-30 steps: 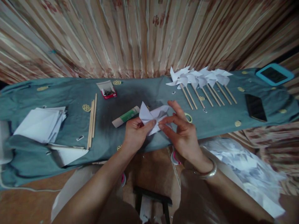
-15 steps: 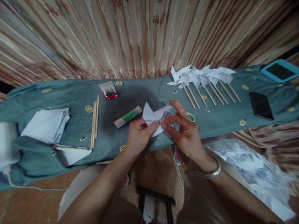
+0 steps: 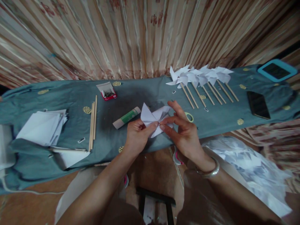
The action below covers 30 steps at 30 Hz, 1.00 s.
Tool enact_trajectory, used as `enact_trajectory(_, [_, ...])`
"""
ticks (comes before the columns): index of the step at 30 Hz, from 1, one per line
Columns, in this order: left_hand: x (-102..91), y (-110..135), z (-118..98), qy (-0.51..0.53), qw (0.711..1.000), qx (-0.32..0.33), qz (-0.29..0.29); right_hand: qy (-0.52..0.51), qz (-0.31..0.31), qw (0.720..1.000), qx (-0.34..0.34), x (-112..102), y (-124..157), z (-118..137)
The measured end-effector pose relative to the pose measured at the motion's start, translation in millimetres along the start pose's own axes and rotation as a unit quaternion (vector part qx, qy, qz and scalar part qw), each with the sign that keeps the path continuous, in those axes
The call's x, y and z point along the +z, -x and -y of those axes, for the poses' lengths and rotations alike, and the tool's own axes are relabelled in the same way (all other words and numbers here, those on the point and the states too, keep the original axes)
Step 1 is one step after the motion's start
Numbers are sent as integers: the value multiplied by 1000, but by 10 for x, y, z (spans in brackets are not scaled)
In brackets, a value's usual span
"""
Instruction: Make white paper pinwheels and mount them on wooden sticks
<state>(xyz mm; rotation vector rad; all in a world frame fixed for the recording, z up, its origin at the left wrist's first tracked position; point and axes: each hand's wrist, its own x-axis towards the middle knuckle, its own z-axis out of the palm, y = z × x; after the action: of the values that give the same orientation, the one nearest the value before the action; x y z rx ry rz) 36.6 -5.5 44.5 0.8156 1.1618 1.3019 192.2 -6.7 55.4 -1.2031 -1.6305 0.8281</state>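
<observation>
In front of me, over the near edge of the table, is a white folded-paper pinwheel [image 3: 148, 116]. My left hand [image 3: 138, 134] is closed on its left side, the thumb pressed close to the centre. My right hand [image 3: 184, 132] pinches thumb and index finger together at the centre, and its other fingers are raised. Whatever small thing may be in that pinch is too small to make out. Just left of the pinwheel lies a green and white glue stick [image 3: 127, 117]. A pale green tape roll [image 3: 189, 117] is partly hidden behind my right hand.
At the left are stacked white paper sheets [image 3: 39, 126] and wooden sticks [image 3: 92, 125]. Farther back stands an open red box [image 3: 109, 93] of small metal pieces. Several finished pinwheels [image 3: 201, 76] lie back right, near a black phone [image 3: 258, 104] and a blue-framed device [image 3: 277, 70]. A plastic bag [image 3: 250, 168] sits below.
The view has shifted slightly, so everything appears a little farther left. Both hands keep the same hold at the pinwheel's centre.
</observation>
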Motion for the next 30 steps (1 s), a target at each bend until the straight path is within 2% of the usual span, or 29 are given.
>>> enact_trajectory(24, [0,25,-11,-22,1000,-16,4,-53,9,998,37,-14,-37,-14])
enact_trajectory(30, [-2,24,-15,-15,1000,-19,3,-87,15,994,65,-12,-37,-30])
